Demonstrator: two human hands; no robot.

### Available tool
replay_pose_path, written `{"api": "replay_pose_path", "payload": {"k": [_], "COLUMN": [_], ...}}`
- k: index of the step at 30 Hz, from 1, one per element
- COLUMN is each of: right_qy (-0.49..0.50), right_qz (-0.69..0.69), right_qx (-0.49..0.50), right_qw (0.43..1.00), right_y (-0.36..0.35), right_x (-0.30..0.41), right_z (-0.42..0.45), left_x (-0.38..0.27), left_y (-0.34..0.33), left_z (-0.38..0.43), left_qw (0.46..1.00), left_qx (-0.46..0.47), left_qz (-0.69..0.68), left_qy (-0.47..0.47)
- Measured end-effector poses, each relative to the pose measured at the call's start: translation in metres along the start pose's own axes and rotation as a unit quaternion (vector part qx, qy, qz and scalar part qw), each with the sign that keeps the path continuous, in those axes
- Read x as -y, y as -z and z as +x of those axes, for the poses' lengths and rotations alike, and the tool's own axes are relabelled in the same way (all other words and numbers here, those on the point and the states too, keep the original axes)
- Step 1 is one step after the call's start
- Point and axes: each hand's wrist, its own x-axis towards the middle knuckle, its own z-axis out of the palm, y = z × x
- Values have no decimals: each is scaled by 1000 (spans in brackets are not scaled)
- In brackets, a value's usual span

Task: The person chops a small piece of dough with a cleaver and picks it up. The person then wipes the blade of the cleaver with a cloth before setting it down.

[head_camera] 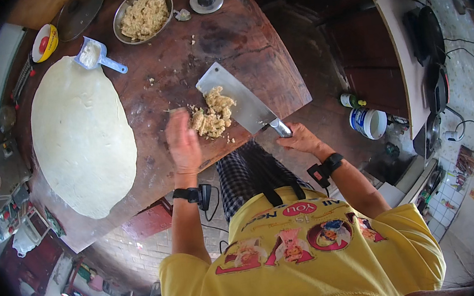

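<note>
My right hand grips the metal handle of a cleaver, whose broad blade lies low over the wooden table. Against the blade's left side sits a small heap of minced filling, pale and crumbly, with bits scattered about it. Just left of that heap is my left hand, blurred, held on edge with its fingers extended and nothing in it. A large oval sheet of rolled dough is spread on the table farther left. On its top edge rests a blue plastic scoop of white flour.
A metal bowl of similar filling stands at the far side, beside a lid with a black knob. A yellow bowl is at the far left. On the floor to the right are a white bucket and a green bottle.
</note>
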Motion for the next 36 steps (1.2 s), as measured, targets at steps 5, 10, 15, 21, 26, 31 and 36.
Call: {"api": "replay_pose_path", "payload": {"k": [5,10,15,21,26,31,36], "right_qy": [-17,-45,-19,-24,-5,41,31], "right_qz": [34,-15,-53,-93,-60,27,89], "right_qx": [29,84,157,184,210,206,190], "right_qw": [999,995,986,978,976,977,977], "right_y": [-1,-32,-67,-49,-13,11,21], "right_x": [5,10,1,47,111,195,262], "right_z": [-8,-5,2,-13,-29,-22,15], "left_x": [14,-12,-26,-37,-53,-71,-43], "left_y": [-13,-50,-54,-51,-24,28,55], "left_z": [-19,-20,-18,-12,39,131,211], "left_qw": [981,978,968,930,917,936,984], "left_qx": [-143,-155,-193,-261,-231,-184,-126], "left_qz": [50,53,-20,-142,-219,-257,-120], "left_qy": [119,132,157,216,241,156,25]}}
